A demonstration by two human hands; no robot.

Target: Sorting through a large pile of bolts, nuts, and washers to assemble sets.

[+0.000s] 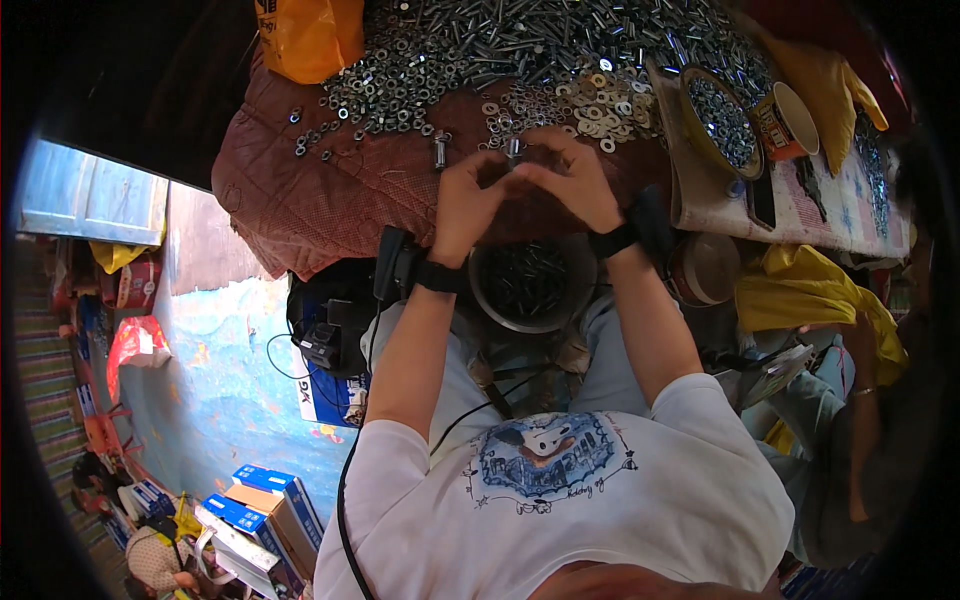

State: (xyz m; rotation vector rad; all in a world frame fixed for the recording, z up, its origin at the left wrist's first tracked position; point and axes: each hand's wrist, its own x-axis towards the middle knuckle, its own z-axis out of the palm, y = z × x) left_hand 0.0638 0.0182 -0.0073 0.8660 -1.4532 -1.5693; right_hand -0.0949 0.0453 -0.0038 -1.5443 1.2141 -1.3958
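Observation:
Over the table's near edge, my left hand (pixel 468 200) and my right hand (pixel 574 182) meet at the fingertips. Both are closed on a small shiny metal bolt (pixel 514 148) that stands up between thumbs and forefingers; its lower end is hidden. Just left of it, a similar metal bolt (pixel 440 150) rests on the red-brown quilted cloth (pixel 300 205). Beyond my hands lie loose nuts (pixel 385 100), with spring washers (pixel 525 103) and flat washers (pixel 612 110) to their right. Farther back spreads a heap of metal rods or sleeves (pixel 530 40).
Below my hands, a metal bowl (pixel 480 300) of dark bolts sits between my knees. A round dish (pixel 690 95) of small metal parts and a paper cup (pixel 795 120) stand at right. An orange bag (pixel 310 40) is at far left. Another person's arm (pixel 862 430) shows at right.

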